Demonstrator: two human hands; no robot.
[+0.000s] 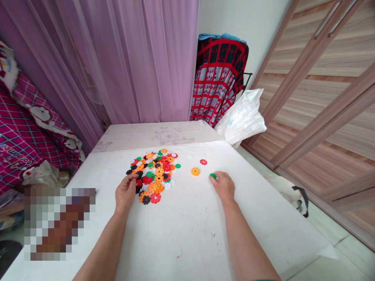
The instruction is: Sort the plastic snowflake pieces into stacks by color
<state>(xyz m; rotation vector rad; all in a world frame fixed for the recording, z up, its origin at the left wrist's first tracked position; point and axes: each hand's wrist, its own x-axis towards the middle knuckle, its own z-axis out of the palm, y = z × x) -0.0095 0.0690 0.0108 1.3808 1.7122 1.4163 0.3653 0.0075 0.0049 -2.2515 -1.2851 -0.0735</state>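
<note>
A mixed pile of notched plastic discs (pixel 158 178), in orange, red, black, green and white, lies on the white-covered table. My left hand (pixel 125 192) is at the pile's left edge, its fingers pinched together beside some black discs; what the fingertips hold, if anything, is hidden. Right of the pile, my right hand (pixel 224 187) grips a green disc (pixel 213 176) between thumb and fingers. An orange disc (pixel 195 171) and a red disc (pixel 203 162) lie apart on the table, between the pile and my right hand.
The table (pixel 181 238) has a floral strip at its far end. A white plastic bag (pixel 244 117) stands at its far right corner, before a chair with a red checked cover (pixel 216 74). Purple curtains (pixel 146 58) hang behind; wooden cupboards (pixel 316 89) line the right. A blurred patch covers the left side.
</note>
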